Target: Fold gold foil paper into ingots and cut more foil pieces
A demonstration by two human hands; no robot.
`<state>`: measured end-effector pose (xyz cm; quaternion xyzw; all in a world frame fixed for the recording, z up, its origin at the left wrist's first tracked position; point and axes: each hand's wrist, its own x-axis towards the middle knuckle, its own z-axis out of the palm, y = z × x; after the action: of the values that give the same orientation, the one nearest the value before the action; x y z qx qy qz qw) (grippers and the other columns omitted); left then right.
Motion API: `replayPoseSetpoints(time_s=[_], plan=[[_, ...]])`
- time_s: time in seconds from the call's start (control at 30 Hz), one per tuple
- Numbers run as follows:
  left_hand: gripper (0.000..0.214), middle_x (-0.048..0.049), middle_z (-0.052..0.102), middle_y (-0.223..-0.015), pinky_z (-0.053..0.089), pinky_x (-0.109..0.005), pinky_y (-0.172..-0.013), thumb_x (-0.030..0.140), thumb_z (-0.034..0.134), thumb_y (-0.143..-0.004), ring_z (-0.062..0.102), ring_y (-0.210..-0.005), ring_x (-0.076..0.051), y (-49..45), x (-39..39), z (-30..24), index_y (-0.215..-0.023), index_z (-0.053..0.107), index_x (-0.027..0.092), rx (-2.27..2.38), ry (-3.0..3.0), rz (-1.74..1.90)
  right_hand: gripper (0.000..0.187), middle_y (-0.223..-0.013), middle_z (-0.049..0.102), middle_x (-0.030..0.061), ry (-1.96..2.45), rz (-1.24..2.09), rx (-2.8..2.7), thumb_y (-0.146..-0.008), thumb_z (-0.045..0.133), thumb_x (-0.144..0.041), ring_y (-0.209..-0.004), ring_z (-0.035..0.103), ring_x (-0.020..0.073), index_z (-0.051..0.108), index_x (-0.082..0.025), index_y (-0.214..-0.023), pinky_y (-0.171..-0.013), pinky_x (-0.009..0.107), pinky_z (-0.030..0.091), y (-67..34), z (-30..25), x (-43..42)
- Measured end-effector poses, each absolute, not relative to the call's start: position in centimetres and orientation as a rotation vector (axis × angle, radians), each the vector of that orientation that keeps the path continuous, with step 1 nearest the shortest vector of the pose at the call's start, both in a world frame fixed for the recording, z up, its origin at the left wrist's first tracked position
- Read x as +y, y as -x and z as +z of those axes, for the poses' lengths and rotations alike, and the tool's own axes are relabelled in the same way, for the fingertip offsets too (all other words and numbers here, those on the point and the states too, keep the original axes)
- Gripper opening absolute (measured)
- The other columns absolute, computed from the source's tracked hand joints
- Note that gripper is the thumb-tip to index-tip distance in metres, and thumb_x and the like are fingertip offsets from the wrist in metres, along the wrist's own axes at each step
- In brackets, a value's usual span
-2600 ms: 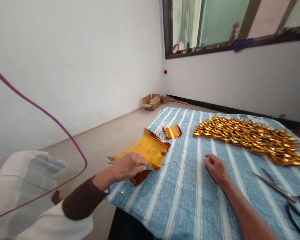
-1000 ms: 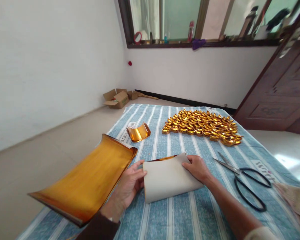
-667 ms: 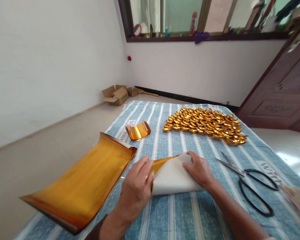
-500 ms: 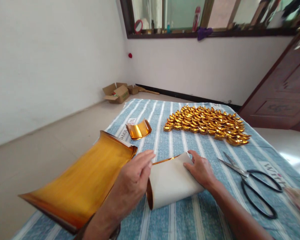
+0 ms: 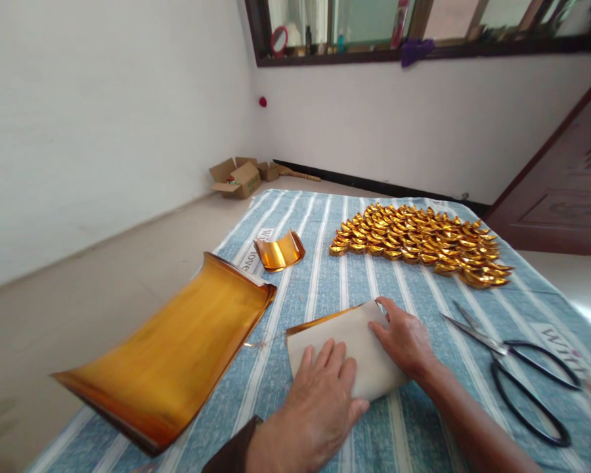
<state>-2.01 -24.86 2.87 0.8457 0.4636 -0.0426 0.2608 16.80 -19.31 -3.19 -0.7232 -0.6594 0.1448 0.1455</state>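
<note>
A sheet of gold foil paper lies folded over in front of me, white back up, with a strip of gold along its far edge. My left hand rests flat on its white face, fingers spread. At the far right corner, my right hand pinches the fold between thumb and fingers. To the left is a stack of large gold foil sheets, curling at the ends. Beyond it sits a small curved stack of cut gold foil pieces.
Black-handled scissors lie half open to the right. Many folded gold paper ingots stand in rows toward the far right. A blue-and-white striped cloth covers the table. Cardboard boxes are on the floor by the wall.
My left hand has come down from the paper's left edge onto its top, and the rounded fold is now flatter. My right hand keeps its hold on the corner.
</note>
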Motion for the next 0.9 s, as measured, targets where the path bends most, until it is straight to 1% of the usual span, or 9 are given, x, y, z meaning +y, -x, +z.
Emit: replayPoseSetpoints(time_s=[0.1,0.23,0.33,0.4,0.57,0.73,0.9], plan=[[0.048,-0.0183,0.039,-0.147,0.021,-0.062,-0.109,0.037,0.053,-0.089,0.027,-0.139,-0.036,2.4,-25.1,2.1,-0.132,0.05,0.016,1.237,-2.278,-0.108,0.047,-0.1,0.069,0.0088,2.07,0.39,-1.911,-0.084,0.053,-0.032,-0.088,0.065,0.0251,0.05,-0.02,-0.129,-0.07,0.031,0.041,-16.8,-3.4,-19.4],[0.055,-0.0201,0.035,-0.149,0.019,-0.063,-0.109,0.047,0.051,-0.089,0.026,-0.139,-0.037,2.7,-24.6,1.6,-0.134,0.048,0.015,1.243,-2.278,-0.057,0.044,-0.112,0.067,0.0114,2.08,0.337,-1.91,-0.086,0.052,-0.032,-0.093,0.064,0.0262,0.051,-0.018,-0.128,-0.074,0.034,0.043,-16.8,-3.6,-19.5],[0.06,-0.0207,0.033,-0.149,0.019,-0.065,-0.108,0.052,0.048,-0.089,0.024,-0.139,-0.039,2.7,-24.1,1.8,-0.136,0.046,0.015,1.218,-2.245,-0.088,0.042,-0.113,0.065,0.0111,2.084,0.296,-1.918,-0.088,0.05,-0.031,-0.094,0.063,0.0258,0.052,-0.017,-0.127,-0.075,0.034,0.043,-16.7,-3.7,-19.6],[0.061,-0.0206,0.032,-0.15,0.018,-0.066,-0.108,0.052,0.049,-0.089,0.023,-0.14,-0.039,2.8,-24.1,2.0,-0.137,0.046,0.015,1.21,-2.236,-0.094,0.036,-0.109,0.065,0.0097,2.083,0.265,-1.946,-0.089,0.049,-0.031,-0.092,0.062,0.0241,0.055,-0.018,-0.122,-0.073,0.033,0.043,-16.7,-3.5,-19.6],[0.06,-0.0177,0.027,-0.153,0.015,-0.064,-0.109,0.05,0.056,-0.085,0.02,-0.141,-0.038,3.0,-24.5,1.4,-0.136,0.046,0.019,1.221,-2.253,-0.06,0.023,-0.094,0.061,0.0039,2.121,0.233,-2.005,-0.09,0.051,-0.034,-0.083,0.06,0.0196,0.063,-0.022,-0.105,-0.065,0.028,0.039,-16.6,-3.1,-19.7],[0.06,-0.0168,0.03,-0.152,0.017,-0.064,-0.109,0.048,0.058,-0.084,0.02,-0.141,-0.038,3.1,-24.4,1.3,-0.136,0.047,0.021,1.231,-2.276,-0.102,0.02,-0.09,0.056,0.0025,2.123,0.23,-2.046,-0.092,0.05,-0.035,-0.078,0.059,0.0177,0.065,-0.023,-0.095,-0.06,0.027,0.034,-16.6,-2.9,-19.8],[0.062,-0.0165,0.03,-0.152,0.017,-0.065,-0.109,0.046,0.062,-0.082,0.02,-0.141,-0.038,3.1,-24.2,1.3,-0.136,0.048,0.021,1.249,-2.257,-0.15,0.021,-0.088,0.055,0.0019,2.11,0.202,-2.074,-0.093,0.048,-0.036,-0.077,0.058,0.0163,0.064,-0.023,-0.088,-0.058,0.026,0.032,-16.4,-2.8,-20.0]])
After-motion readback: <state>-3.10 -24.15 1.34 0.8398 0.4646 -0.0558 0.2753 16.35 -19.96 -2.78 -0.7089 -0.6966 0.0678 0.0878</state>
